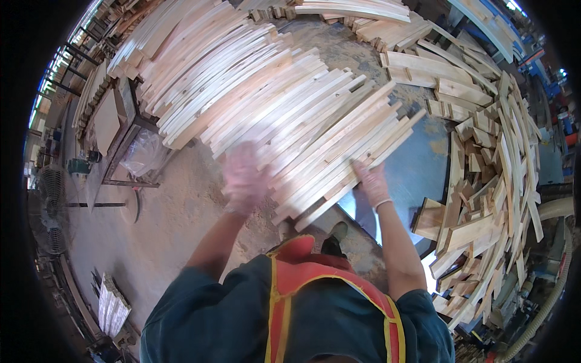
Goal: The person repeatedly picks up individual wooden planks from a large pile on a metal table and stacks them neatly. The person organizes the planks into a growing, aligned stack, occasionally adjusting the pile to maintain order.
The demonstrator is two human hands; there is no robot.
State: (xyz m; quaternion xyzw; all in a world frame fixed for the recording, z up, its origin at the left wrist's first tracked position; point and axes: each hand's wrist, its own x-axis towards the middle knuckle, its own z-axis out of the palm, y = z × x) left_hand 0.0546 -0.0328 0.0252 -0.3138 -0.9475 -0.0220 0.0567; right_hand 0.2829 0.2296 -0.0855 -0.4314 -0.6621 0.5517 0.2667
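Observation:
A large fanned stack of pale curved wooden slats (284, 103) lies in front of me on a blue-grey table (417, 172). My left hand (244, 176), gloved and blurred by motion, presses flat against the near ends of the slats at the stack's left side. My right hand (371, 181), also gloved, rests on the near edge of the stack's right side, fingers spread over the slat ends. Neither hand closes around a slat.
A loose heap of short wood offcuts (484, 181) fills the right side. Sawdust covers the floor (175, 212). A metal frame with a plastic bag (142, 154) stands at left, a fan (51, 209) at far left, bundled slats (112, 305) at lower left.

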